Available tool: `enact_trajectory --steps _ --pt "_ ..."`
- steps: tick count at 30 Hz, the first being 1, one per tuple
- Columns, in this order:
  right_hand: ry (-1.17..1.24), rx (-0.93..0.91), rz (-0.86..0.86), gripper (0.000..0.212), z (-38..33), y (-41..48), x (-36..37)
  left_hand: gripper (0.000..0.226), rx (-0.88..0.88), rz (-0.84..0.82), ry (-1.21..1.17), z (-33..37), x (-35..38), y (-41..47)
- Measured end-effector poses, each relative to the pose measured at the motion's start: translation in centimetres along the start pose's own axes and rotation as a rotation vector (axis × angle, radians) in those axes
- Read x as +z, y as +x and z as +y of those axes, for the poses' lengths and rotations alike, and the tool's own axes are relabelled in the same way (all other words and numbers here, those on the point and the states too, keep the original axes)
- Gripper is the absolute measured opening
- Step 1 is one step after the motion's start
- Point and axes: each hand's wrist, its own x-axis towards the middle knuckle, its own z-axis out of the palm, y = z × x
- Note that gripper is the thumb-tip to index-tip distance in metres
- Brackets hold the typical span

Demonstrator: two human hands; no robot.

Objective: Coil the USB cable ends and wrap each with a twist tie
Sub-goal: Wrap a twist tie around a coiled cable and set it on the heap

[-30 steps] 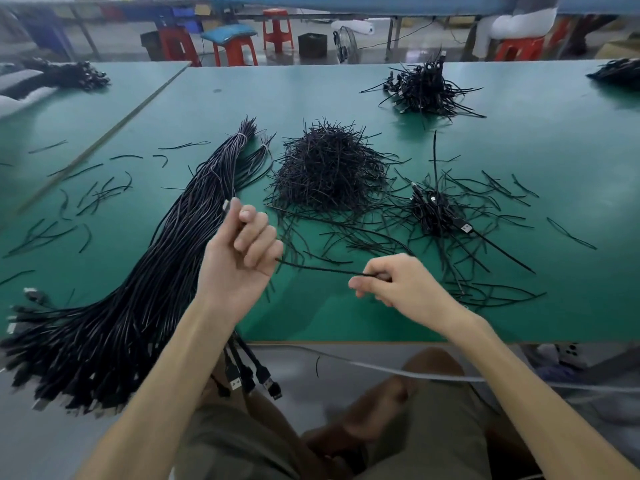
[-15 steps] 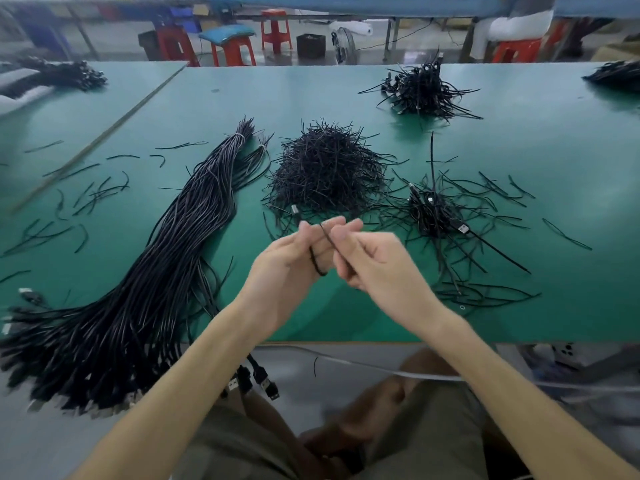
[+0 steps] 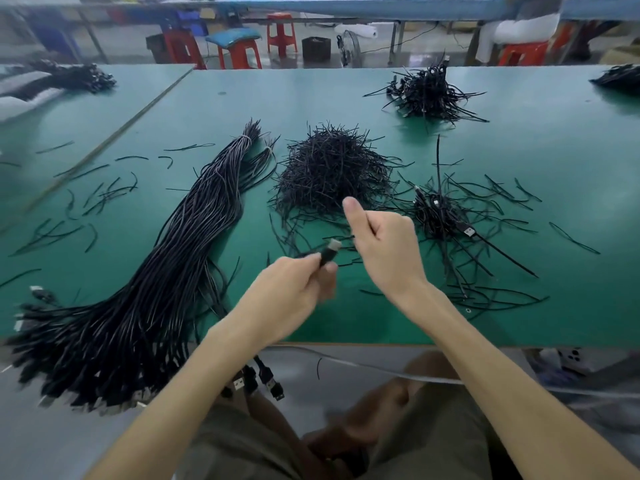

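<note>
Dangling off the near edge of the green table, a few USB plugs are hanging from the big bundle of loose cables, which is lying on the left and stretching from the near left toward the far middle. Judging by its bulk, most of the job is yet to be done. Just past the edge, over the near middle of the table, the left hand is gripping one USB cable right behind its plug. Its fingers are curling round the black body and the metal tip is pointing up and away. The cable's length is hiding below the palm, so I cannot tell whether a coil is sitting in that fist. Close on its right, the right hand is hovering with thumb raised and fingers curled in. It may be pinching a twist tie, but blur is making that impossible to tell. Farther on, the heap of twist ties is sitting in the middle, with strays lying around it. To its right, a small tangle of tied cables is looking like the finished share, and a second such pile is resting at the far right. Red stools are standing beyond.
</note>
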Motion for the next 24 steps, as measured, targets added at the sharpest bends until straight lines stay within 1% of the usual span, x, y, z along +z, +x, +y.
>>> enact_trajectory --steps 1,2,3,5,6,8,9,11,12,13,14,16,17,19,20,21,22,24 --pt "0.007 -0.03 -0.017 0.068 -0.8 -0.4 0.5 0.034 -0.036 0.098 -0.174 0.0 0.3 0.2" --pt "0.021 -0.058 -0.042 0.066 -1.6 -1.0 1.0 0.032 -0.072 0.185 -0.405 0.0 0.4 0.4" --pt "0.052 -0.079 -0.061 0.064 -2.2 -1.7 1.6 0.033 -0.09 0.212 -0.657 0.1 0.4 0.8" --pt "0.156 -0.078 -0.071 0.063 -2.6 -2.9 2.5 0.047 -0.063 0.129 -1.117 0.5 0.3 1.3" --pt "0.189 -0.072 -0.074 0.064 -2.5 -3.4 2.8 0.052 -0.052 0.111 -1.294 0.7 0.0 1.3" --pt "0.161 -0.081 -0.094 0.066 -1.7 -4.3 3.2 0.052 -0.068 0.112 -1.562 1.1 -1.1 1.6" --pt "0.126 -0.089 -0.104 0.067 -1.2 -4.6 3.1 0.047 -0.081 0.133 -1.675 1.3 -2.0 1.6" --pt "0.099 -0.074 -0.09 0.065 -0.3 -4.5 2.5 0.035 -0.067 0.132 -1.784 1.1 -3.6 1.2" --pt "0.094 -0.054 -0.056 0.064 0.1 -4.1 1.9 0.033 -0.06 0.106 -1.777 1.0 -4.1 0.9" --pt "0.076 -0.038 -0.005 0.063 0.5 -3.4 1.2 0.033 -0.06 0.072 -1.69 0.9 -4.4 0.6" --pt "0.04 -0.029 0.049 0.063 0.7 -2.7 0.6 0.034 -0.053 0.05 -1.49 0.8 -4.5 0.3" --pt "-0.069 -0.057 0.123 0.062 0.2 -1.1 -0.3 0.036 -0.011 0.003 -0.964 0.5 -3.7 -0.3" --pt "-0.127 -0.09 0.14 0.061 -0.3 -0.6 -0.4 0.036 -0.001 -0.037 -0.784 0.5 -3.0 -0.3" --pt "-0.221 -0.155 0.159 0.06 -1.6 0.1 0.0 0.038 0.008 -0.105 -0.558 0.7 -1.5 0.0" --pt "-0.259 -0.183 0.166 0.06 -2.2 0.2 0.3 0.039 0.001 -0.099 -0.431 0.7 -0.9 0.2" --pt "-0.286 -0.203 0.165 0.059 -2.6 0.1 0.6 0.039 -0.012 -0.066 -0.325 0.6 -0.5 0.4" --pt "-0.296 -0.203 0.152 0.058 -3.0 -0.1 0.9 0.038 -0.02 -0.019 -0.283 0.4 -0.3 0.5" --pt "-0.233 -0.137 0.104 0.057 -3.2 -0.6 1.2 0.035 -0.005 0.086 -0.317 -0.2 -0.1 0.6"
